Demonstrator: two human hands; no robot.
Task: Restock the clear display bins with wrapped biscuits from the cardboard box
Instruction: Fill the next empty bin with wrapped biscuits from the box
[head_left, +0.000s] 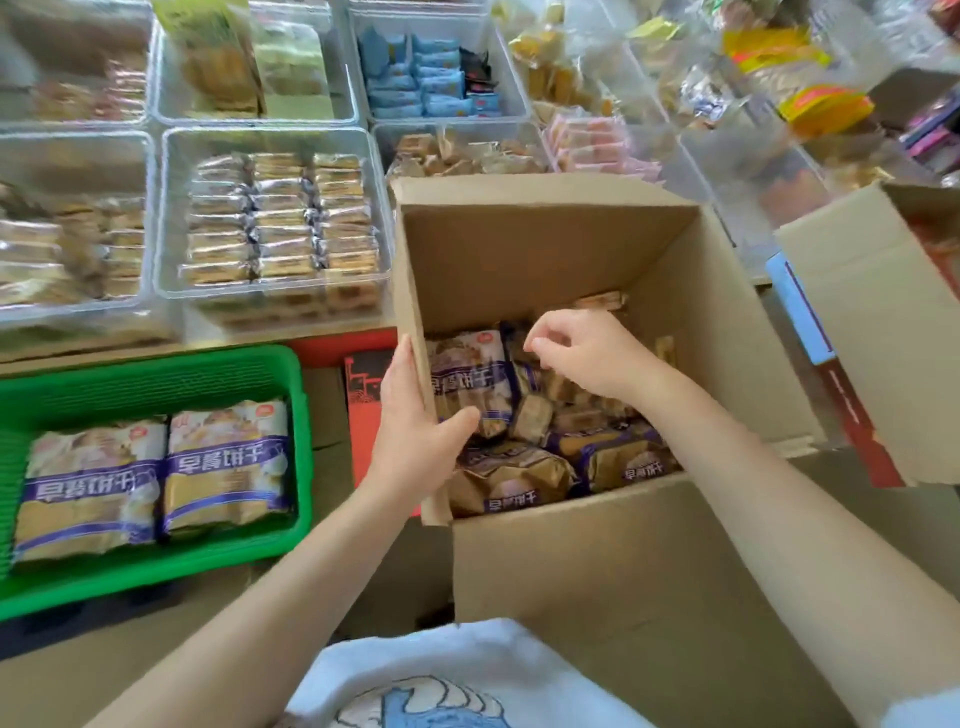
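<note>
Left hand (415, 415) grips the left wall of the open brown cardboard box (597, 545), thumb inside. Right hand (582, 356) hovers inside that box over purple-banded wrapped biscuit packs (519, 467), fingers loosely curled, holding nothing.

**Upside-down lettering on the biscuit packs**

The two large packs (156, 475) in the green basket (156, 374) carried white Chinese characters on a purple band, upside down from where I stood. The packs in the cardboard box (545, 249) bore the same band, too blurred to read.
</note>
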